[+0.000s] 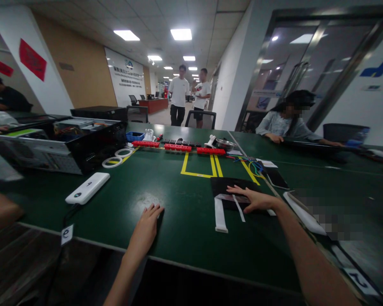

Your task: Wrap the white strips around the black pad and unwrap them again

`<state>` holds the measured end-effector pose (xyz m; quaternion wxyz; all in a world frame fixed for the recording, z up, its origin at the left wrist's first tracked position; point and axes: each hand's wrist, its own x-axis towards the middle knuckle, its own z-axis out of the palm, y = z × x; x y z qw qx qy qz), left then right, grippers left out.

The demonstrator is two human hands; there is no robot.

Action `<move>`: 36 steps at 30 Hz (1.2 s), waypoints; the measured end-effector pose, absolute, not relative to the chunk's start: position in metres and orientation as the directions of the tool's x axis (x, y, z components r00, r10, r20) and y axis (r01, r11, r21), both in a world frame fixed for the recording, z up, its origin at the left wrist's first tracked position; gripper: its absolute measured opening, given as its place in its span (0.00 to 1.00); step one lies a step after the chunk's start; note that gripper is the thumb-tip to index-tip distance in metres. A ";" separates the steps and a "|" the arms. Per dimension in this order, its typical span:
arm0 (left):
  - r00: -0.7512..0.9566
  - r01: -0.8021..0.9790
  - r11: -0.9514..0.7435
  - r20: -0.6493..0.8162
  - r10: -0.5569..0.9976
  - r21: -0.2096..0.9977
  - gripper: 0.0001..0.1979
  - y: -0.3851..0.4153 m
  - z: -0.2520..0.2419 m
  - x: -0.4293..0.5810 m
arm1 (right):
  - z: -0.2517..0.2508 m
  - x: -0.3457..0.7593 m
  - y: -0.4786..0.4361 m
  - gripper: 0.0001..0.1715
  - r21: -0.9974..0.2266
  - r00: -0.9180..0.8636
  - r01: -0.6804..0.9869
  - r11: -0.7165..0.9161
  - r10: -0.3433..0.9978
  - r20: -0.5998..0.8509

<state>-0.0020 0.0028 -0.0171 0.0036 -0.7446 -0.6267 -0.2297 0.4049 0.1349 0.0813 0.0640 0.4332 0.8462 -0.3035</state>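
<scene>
My left hand [149,225] lies on the green tabletop near its front edge, fingers stretched out and holding nothing. Over to the right, my right hand [255,199] is spread open above a thin black flat sheet [219,183], its fingertips over or on it; contact is hard to make out. A wide white flat strip [220,214], like a ribbon cable with an end piece, sticks out from the sheet toward me. Beside it runs a narrower white strip [239,208]. My right hand and forearm hide part of the sheet.
An open computer case [92,146] and a white power bank [88,188] with a cable stand left. Red rack strips [178,147] line the back, with yellow tape [198,174] before them. A phone [277,177] and coloured wires [257,168] lie right. Other people sit at both sides.
</scene>
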 end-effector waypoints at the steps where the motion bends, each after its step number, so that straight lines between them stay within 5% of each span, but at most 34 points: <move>1: 0.110 0.933 -0.218 0.348 0.931 0.287 0.25 0.003 -0.018 -0.002 | 0.082 0.413 0.136 0.53 -0.439 -0.590 0.792 0.423 0.714 -0.377; 21: 0.112 0.918 -0.241 0.379 0.918 0.313 0.24 0.003 -0.022 -0.003 | 0.074 0.473 0.147 0.46 -0.362 -0.414 0.880 0.308 0.870 -0.266; 31: 0.108 0.919 -0.235 0.371 0.922 0.316 0.24 0.002 -0.017 -0.001 | 0.072 0.454 0.150 0.19 -0.113 -0.252 0.962 0.249 0.968 -0.013; 36: 0.102 0.908 -0.235 0.362 0.927 0.346 0.24 0.003 -0.017 -0.002 | 0.083 0.453 0.142 0.12 -0.043 -0.083 0.995 0.086 0.994 0.065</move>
